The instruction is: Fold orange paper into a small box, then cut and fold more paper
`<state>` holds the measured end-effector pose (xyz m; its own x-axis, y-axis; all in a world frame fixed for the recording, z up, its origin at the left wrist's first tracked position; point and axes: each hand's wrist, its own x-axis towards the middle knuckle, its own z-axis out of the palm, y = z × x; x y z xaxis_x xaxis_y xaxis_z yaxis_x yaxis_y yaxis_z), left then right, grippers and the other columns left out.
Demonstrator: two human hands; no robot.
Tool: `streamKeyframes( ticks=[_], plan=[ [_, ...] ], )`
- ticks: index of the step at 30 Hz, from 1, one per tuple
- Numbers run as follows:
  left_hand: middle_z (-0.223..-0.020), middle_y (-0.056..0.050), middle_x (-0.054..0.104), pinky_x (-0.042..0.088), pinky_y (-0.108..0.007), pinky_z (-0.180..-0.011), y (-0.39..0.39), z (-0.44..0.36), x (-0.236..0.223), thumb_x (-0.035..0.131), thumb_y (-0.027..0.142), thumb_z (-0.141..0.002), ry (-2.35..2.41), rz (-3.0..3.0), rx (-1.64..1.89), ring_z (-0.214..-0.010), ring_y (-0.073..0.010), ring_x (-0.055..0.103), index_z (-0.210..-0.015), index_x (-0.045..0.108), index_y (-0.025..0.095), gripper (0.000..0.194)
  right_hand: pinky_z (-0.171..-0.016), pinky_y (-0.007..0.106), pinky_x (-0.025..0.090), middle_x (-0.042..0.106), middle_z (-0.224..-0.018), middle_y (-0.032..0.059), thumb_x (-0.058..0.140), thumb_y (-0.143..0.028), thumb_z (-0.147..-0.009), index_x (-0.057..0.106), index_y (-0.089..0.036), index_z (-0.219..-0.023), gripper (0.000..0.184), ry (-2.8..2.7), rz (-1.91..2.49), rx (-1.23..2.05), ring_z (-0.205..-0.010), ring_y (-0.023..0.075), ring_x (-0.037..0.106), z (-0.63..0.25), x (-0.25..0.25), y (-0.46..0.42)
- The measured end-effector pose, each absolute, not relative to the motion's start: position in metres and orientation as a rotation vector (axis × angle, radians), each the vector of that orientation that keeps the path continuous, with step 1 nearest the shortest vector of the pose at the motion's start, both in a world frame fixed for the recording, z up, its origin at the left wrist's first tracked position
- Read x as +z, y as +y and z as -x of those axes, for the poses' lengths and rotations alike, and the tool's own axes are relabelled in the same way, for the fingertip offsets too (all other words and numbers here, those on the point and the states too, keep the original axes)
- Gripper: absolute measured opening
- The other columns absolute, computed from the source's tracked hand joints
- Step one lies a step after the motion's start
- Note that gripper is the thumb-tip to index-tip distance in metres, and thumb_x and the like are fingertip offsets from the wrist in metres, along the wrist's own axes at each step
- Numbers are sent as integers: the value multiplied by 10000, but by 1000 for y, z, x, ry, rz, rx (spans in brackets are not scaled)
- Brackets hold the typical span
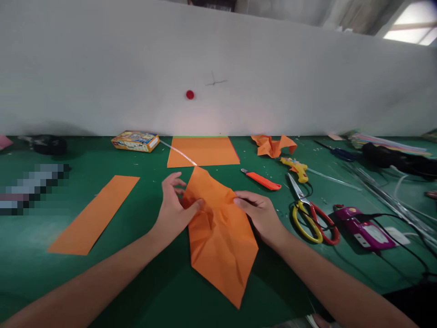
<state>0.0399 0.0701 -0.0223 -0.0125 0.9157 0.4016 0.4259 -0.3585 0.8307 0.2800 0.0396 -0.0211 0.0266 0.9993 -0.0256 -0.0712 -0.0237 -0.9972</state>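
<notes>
Creased orange paper, lengthwise near-to-far

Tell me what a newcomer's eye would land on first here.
Most likely the creased orange sheet, front and center, with the left hand and right hand touching it from either side. Next might come the scissors, one handle yellow and one red, on the green table to the right of the right hand. The red disc also stands out against the pale wall behind.
</notes>
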Motion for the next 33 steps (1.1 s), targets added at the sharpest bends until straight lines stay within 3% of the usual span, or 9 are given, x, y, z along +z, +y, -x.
streamKeyframes(
  ticks=[3, 6, 10, 13, 15, 18, 27, 30, 33],
  plan=[
    [-1367, -157, 451, 486, -502, -976, 61, -40, -21, 724, 358, -839, 1475, -2320, 1458, -1273, -339, 500, -1331, 476, 255, 561, -839, 416, 600, 800, -1000, 45, 810, -448, -751, 802, -260, -965, 285, -1062, 1174, 1320, -919, 260, 741, -279, -19, 38],
    [-1402, -130, 501, 326, -589, -1070, 50, -44, -17, 597, 346, -935, 1420, -2743, 1023, -1364, -398, 405, -1216, 640, 290, 289, -837, 404, 595, 802, -997, 41, 787, -426, -772, 800, -255, -964, 257, -1113, 1189, 1318, -922, 256, 743, -279, -18, 39],
    [-1439, -117, 568, 294, -539, -1076, 49, -51, -19, 483, 347, -995, 1170, -2846, 498, -1371, -350, 440, -1421, 544, 255, 440, -938, 429, 555, 796, -1082, 49, 727, -407, -824, 808, -246, -1008, 257, -1362, 1307, 1205, -1052, 274, 721, -283, -17, 43],
    [-1417, -119, 589, 343, -484, -1025, 53, -52, -20, 479, 351, -1000, 1154, -2769, 438, -1307, -325, 502, -1492, 472, 221, 508, -994, 438, 523, 786, -1141, 45, 688, -398, -865, 805, -253, -1057, 268, -1537, 1350, 1137, -1122, 279, 699, -288, -16, 45],
    [-1390, -117, 599, 352, -481, -1007, 54, -52, -20, 480, 348, -996, 1167, -2763, 439, -1270, -327, 524, -1452, 525, 229, 473, -992, 433, 521, 785, -1146, 40, 669, -388, -881, 800, -257, -1071, 265, -1603, 1366, 1095, -1119, 278, 699, -290, -15, 46],
    [-1375, -113, 591, 344, -503, -1005, 54, -51, -20, 470, 343, -993, 1166, -2800, 412, -1248, -337, 523, -1333, 636, 247, 390, -931, 415, 540, 792, -1109, 37, 638, -363, -894, 793, -251, -1070, 260, -1677, 1404, 1041, -1051, 268, 714, -290, -15, 46],
    [-1467, -128, 492, 330, -571, -1012, 53, -52, -25, 474, 409, -997, 1262, -2816, 384, -1282, -377, 436, -1400, 606, 324, 433, -849, 373, 552, 787, -1113, 38, 600, -342, -907, 778, -255, -1085, 266, -1778, 1427, 925, -1024, 257, 719, -291, -19, 44],
    [-1520, -138, 437, 334, -579, -1012, 53, -52, -24, 479, 417, -994, 1275, -2820, 387, -1310, -387, 416, -1502, 499, 331, 515, -769, 346, 541, 790, -1009, 40, 580, -341, -902, 776, -240, -1046, 263, -1826, 1485, 797, -905, 240, 723, -291, -20, 43],
    [-1551, -112, 417, 313, -601, -1046, 53, -51, -25, 467, 399, -1002, 1242, -2830, 381, -1354, -400, 386, -1421, 589, 371, 437, -651, 316, 499, 758, -837, 28, 575, -350, -897, 774, -235, -1028, 265, -1875, 1539, 654, -719, 207, 680, -292, -21, 44]
  ],
)
